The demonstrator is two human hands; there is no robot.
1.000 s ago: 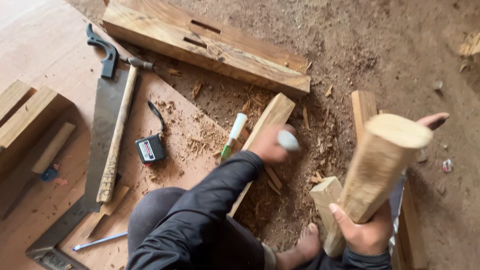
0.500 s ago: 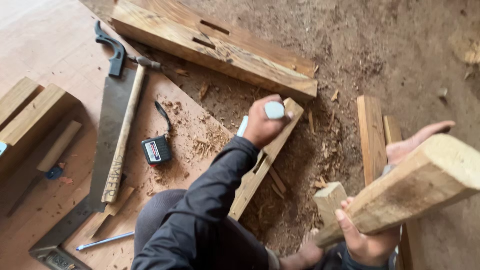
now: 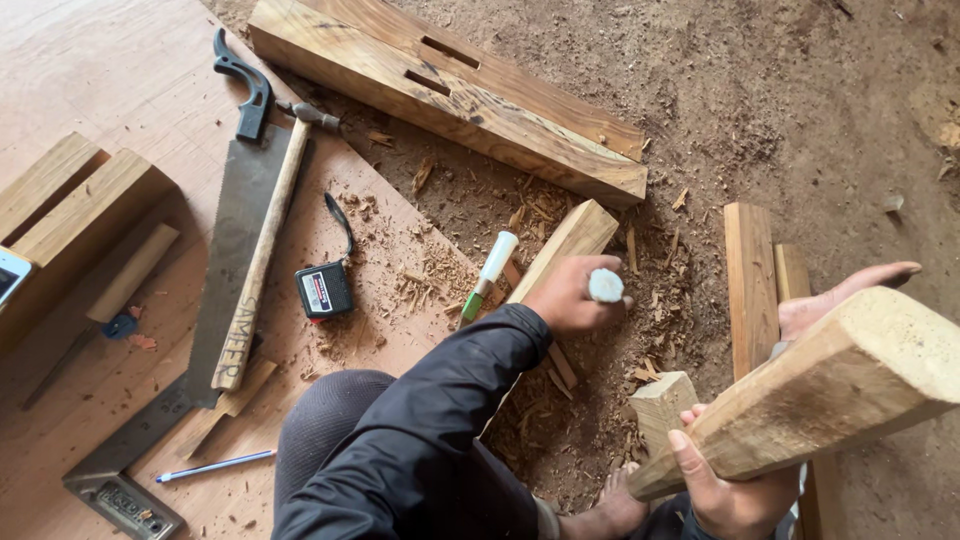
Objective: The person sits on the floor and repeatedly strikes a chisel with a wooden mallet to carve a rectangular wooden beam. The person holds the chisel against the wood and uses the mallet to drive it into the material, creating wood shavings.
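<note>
Head view: the thick squared timber sits low right, tilted with its cut end raised toward the camera, so that end can be looked at or turned. The right hand wraps it from beneath near the lower end, fingers closed around the wood to carry its weight. The left hand is fisted on a pale round tool handle; its working end is hidden, probably a chisel. That hand hovers over a narrow plank lying in wood shavings. A short wood block stands just beside the timber. Farther left, within reach on the board, lie a green-and-white chisel, tape measure, hammer and handsaw. A mortised beam lies beyond.
</note>
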